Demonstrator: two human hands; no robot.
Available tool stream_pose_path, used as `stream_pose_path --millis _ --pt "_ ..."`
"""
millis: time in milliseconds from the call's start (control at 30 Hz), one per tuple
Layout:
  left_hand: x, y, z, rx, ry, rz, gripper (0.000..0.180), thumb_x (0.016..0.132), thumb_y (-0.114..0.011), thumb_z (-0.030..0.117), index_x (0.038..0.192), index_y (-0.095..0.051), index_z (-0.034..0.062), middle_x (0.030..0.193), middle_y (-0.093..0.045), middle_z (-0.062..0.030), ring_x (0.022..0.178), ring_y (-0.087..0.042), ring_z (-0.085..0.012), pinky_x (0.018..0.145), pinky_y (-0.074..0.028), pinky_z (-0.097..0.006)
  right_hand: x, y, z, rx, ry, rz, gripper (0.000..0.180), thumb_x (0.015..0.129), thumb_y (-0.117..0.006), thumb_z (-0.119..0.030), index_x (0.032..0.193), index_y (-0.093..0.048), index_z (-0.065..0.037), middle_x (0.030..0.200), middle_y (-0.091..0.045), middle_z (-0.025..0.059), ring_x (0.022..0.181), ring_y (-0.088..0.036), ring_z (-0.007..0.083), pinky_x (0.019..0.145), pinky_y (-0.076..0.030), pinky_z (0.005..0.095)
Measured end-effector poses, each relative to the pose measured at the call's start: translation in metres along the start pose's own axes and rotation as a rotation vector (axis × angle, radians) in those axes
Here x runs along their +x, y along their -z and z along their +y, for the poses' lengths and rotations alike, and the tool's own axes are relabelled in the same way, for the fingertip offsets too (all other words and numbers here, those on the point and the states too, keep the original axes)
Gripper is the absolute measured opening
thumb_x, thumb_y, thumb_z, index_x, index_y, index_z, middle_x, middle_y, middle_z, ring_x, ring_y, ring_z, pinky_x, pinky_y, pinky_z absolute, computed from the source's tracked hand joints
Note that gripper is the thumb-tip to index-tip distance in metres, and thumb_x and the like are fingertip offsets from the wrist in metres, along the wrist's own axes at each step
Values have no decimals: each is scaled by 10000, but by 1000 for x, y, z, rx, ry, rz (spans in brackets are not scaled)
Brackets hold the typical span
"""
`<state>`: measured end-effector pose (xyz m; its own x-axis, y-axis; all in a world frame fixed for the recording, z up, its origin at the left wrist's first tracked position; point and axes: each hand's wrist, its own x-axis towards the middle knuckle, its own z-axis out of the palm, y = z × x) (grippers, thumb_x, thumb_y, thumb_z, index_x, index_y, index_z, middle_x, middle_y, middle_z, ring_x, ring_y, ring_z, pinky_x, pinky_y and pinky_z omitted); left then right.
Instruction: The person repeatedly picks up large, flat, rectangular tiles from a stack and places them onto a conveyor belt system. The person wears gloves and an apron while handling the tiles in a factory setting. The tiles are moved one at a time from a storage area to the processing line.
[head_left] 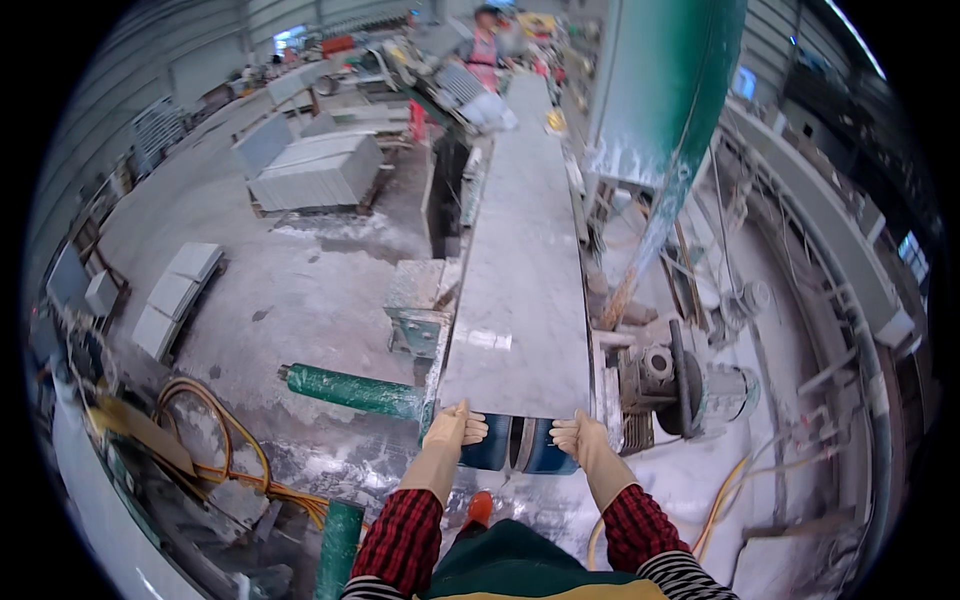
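Note:
A long pale grey stone slab point(520, 270) lies flat on a conveyor running away from me. My left hand point(458, 428), in a cream glove, grips the slab's near left corner, thumb up and fingers curled in at the edge. At the near right corner my right hand point(580, 438), gloved alike, is closed on the same edge. Blue roller sections point(487, 446) of the conveyor end show between my hands, just below the slab's near edge. The fingertips under the slab are partly hidden.
A green roller point(350, 390) sticks out at left, and a motor point(700, 390) stands at right beside the conveyor. A green machine column point(665, 90) rises at right. Stacked slabs point(315, 172) and yellow hoses point(225, 440) lie left. Another person point(485, 50) stands at the far end.

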<state>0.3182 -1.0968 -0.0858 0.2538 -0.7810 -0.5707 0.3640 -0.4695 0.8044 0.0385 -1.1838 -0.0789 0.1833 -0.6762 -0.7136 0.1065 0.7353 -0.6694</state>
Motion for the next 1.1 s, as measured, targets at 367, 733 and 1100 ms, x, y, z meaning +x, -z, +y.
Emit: stream_pose_path --millis 367,733,1100 --pt "-228 164 -102 43 26 304 546 1054 -505 458 1019 -673 -60 821 -714 -155 684 -699 -230 637 -579 -340 -31 32 122 -63 24 -151 644 1073 -406 -478 1035 -688 100 837 -734 220 566 -668 242 490 -548 316" --pt "-466 290 -233 -443 -221 707 611 1054 -472 531 1019 -574 -70 641 -461 -7 502 -388 -93 451 -319 -234 -86 -41 225 -139 -143 -428 563 1046 -522 -474 1118 -672 64 953 -748 222 670 -717 239 579 -587 304" --pt "-538 282 -214 621 -372 1249 414 1067 -522 346 1132 -636 -47 964 -694 -99 886 -654 -218 847 -522 -333 -26 -34 299 -108 -178 -685 501 1036 -565 -425 1154 -651 54 1009 -743 225 781 -739 272 680 -618 372"
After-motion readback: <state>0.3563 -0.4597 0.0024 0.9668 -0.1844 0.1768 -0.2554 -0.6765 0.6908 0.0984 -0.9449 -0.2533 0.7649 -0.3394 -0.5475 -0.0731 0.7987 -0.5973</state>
